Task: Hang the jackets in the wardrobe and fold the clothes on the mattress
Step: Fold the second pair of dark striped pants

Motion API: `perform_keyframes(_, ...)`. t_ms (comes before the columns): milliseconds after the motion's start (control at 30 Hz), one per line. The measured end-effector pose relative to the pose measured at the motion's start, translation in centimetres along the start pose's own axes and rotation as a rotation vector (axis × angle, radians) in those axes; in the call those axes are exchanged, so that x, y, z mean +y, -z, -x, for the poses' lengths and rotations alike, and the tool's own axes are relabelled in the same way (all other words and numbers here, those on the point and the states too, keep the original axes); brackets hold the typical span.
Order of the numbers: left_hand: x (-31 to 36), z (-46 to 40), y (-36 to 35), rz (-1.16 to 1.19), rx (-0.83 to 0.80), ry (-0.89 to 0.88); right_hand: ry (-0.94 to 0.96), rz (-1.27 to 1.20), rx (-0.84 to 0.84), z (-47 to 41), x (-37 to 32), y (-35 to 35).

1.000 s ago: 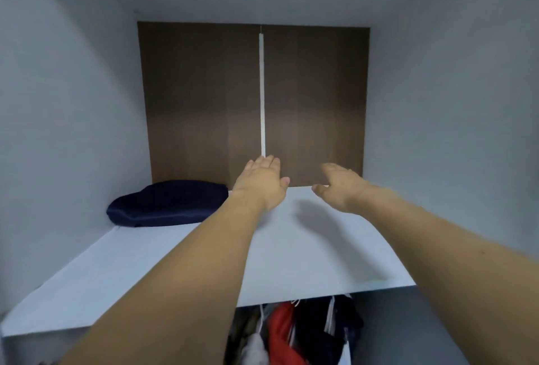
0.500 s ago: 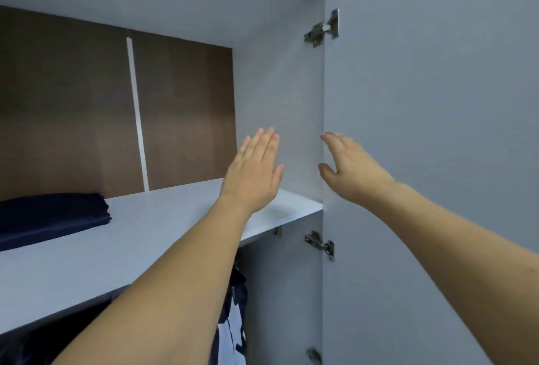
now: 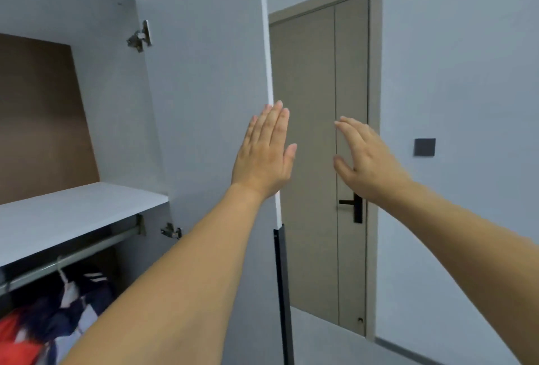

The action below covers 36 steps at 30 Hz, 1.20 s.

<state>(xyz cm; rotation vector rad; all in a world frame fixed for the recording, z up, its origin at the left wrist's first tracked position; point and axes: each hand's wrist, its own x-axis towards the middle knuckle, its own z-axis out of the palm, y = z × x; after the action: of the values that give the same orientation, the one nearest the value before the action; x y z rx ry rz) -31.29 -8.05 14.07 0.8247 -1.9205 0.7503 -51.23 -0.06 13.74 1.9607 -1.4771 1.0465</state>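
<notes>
Both hands have swung right, off the shelf. Left hand [image 3: 264,154], fingers straight and empty, lies at the free edge of the grey wardrobe door [image 3: 204,102]; right hand [image 3: 366,160], relaxed and empty, hovers before the taupe room door [image 3: 306,131]. Red and navy jackets [image 3: 43,323] hang from the metal rail [image 3: 73,256] under the grey shelf [image 3: 73,218], lower left.

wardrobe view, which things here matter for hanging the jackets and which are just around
For the job:
- wardrobe door, open
- rail under the shelf
- hung clothes on the rail
- left hand and right hand, both open, holding nothing

Just around:
- room door, closed, with black handle
- wall switch
- hinges
</notes>
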Motion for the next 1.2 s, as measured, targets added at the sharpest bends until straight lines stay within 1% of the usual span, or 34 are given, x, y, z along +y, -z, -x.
perform_keyframes(167,10.5,-2.4,-6.6,0.121,-0.027,-0.054,-0.137,0.04,-0.025,5.7,10.5,3.6)
perform_keyframes(300,17.6,-4.0,-13.4,0.175,-0.085,-0.101,-0.266,0.091,-0.046,9.1,18.9,4.2)
perform_keyframes(500,26.9,-6.5,-26.4,0.273,-0.162,-0.18,-0.408,0.161,-0.083,13.3,32.1,3.2)
perform_keyframes(600,31.3,-8.1,-33.5,0.349,-0.224,-0.224,-0.518,0.187,-0.116,15.0,39.3,3.2)
perform_keyframes(667,34.6,-9.3,-37.9,0.393,-0.237,-0.26,-0.579,0.212,-0.134,16.3,43.8,3.7)
perform_keyframes(800,44.0,-11.8,-44.6,0.515,-0.282,-0.259,-0.692,0.289,-0.152,20.5,52.4,6.3)
perform_keyframes(933,54.4,-12.7,-49.6,0.593,-0.342,-0.429,-0.835,0.344,-0.155,26.4,60.4,10.0)
perform_keyframes(1100,66.5,-13.4,-56.0,0.68,-0.397,-0.486,-1.019,0.371,-0.145,35.3,70.2,13.7)
perform_keyframes(1200,73.8,-13.7,-59.3,0.733,-0.443,-0.559,-1.132,0.372,-0.149,40.8,75.3,15.8)
